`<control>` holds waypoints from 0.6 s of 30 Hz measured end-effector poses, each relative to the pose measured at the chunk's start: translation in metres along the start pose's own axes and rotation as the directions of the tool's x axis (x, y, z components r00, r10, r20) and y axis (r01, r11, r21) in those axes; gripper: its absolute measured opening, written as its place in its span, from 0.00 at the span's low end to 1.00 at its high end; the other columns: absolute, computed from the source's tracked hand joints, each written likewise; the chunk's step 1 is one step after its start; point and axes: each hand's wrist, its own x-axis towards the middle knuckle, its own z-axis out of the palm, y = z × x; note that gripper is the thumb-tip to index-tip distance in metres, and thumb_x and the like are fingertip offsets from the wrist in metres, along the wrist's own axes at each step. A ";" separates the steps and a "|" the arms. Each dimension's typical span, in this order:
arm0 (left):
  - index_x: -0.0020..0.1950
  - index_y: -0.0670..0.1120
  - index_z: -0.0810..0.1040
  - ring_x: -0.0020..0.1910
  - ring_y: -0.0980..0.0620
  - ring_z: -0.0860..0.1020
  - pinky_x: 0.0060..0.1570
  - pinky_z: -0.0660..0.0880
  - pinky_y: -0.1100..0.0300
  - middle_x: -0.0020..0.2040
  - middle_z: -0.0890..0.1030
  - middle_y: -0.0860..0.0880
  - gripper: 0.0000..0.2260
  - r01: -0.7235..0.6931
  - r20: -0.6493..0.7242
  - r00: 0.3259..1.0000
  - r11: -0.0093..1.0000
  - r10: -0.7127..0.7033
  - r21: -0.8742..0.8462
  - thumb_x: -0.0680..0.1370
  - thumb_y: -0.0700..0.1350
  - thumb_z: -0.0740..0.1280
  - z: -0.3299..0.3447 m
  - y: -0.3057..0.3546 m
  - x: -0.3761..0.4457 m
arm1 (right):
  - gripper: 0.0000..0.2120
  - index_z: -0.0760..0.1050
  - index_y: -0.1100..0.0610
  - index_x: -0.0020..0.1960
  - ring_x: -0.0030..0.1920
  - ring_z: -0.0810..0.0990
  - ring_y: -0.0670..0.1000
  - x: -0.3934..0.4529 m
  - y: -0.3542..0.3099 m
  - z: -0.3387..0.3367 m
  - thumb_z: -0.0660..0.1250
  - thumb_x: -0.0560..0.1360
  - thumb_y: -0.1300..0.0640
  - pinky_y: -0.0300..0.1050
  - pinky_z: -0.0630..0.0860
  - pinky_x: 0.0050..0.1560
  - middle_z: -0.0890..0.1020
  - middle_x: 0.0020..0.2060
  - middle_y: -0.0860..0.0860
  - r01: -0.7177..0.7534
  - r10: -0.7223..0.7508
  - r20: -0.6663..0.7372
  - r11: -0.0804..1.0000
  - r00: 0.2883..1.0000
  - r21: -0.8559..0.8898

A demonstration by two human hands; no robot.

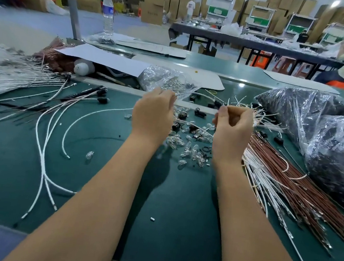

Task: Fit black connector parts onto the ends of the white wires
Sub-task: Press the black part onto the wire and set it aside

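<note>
My right hand (232, 127) is raised over the green table (7, 174), fingers curled, thumb and forefinger pinching at a small black connector (216, 103) on the end of a white wire. My left hand (153, 114) hovers beside it with its fingers bent down and away, so I cannot see what is under them. Loose black connectors (199, 113) and small glass bulbs (192, 150) lie scattered between and beneath the hands. A sheaf of white wires (255, 170) lies just right of my right wrist. Several long white wires (44, 146) curve across the table at left.
Brown wires (291, 179) lie against the white sheaf. A big clear bag of black parts (320, 128) fills the right side. A clear bag of bulbs (164, 79) sits beyond my left hand. Wires fitted with black ends (103, 99) lie at left. A water bottle (108, 16) stands behind.
</note>
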 end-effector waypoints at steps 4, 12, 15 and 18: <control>0.49 0.42 0.81 0.41 0.44 0.75 0.37 0.63 0.58 0.41 0.82 0.44 0.12 0.015 -0.143 0.990 0.997 -0.004 0.075 0.81 0.44 0.59 -0.035 -0.017 0.031 | 0.02 0.72 0.56 0.49 0.36 0.75 0.38 -0.009 0.006 0.009 0.65 0.78 0.61 0.31 0.72 0.37 0.77 0.38 0.48 0.088 -0.064 0.190 0.989 0.980 -0.119; 0.60 0.45 0.81 0.57 0.35 0.74 0.54 0.70 0.46 0.54 0.81 0.36 0.13 0.221 -0.050 0.974 0.890 -0.219 0.398 0.78 0.45 0.63 -0.103 -0.130 0.050 | 0.03 0.74 0.58 0.48 0.33 0.75 0.45 -0.015 0.014 0.009 0.62 0.79 0.63 0.39 0.71 0.33 0.76 0.35 0.47 0.239 -0.121 0.335 0.911 0.934 -0.337; 0.68 0.47 0.74 0.62 0.36 0.68 0.58 0.66 0.45 0.62 0.77 0.38 0.19 0.215 0.093 0.947 0.820 -0.308 0.531 0.76 0.43 0.65 -0.103 -0.158 0.031 | 0.04 0.74 0.57 0.48 0.34 0.74 0.45 -0.012 0.014 0.005 0.61 0.79 0.63 0.39 0.68 0.34 0.76 0.35 0.47 0.276 -0.164 0.286 0.867 0.944 -0.415; 0.68 0.42 0.74 0.64 0.38 0.70 0.65 0.65 0.48 0.65 0.76 0.40 0.19 0.021 0.258 0.960 0.946 -0.109 0.322 0.76 0.41 0.66 -0.090 -0.156 0.023 | 0.07 0.76 0.58 0.54 0.45 0.76 0.51 -0.009 0.014 0.001 0.61 0.78 0.63 0.43 0.73 0.44 0.80 0.45 0.53 0.346 -0.210 0.300 0.771 0.930 -0.534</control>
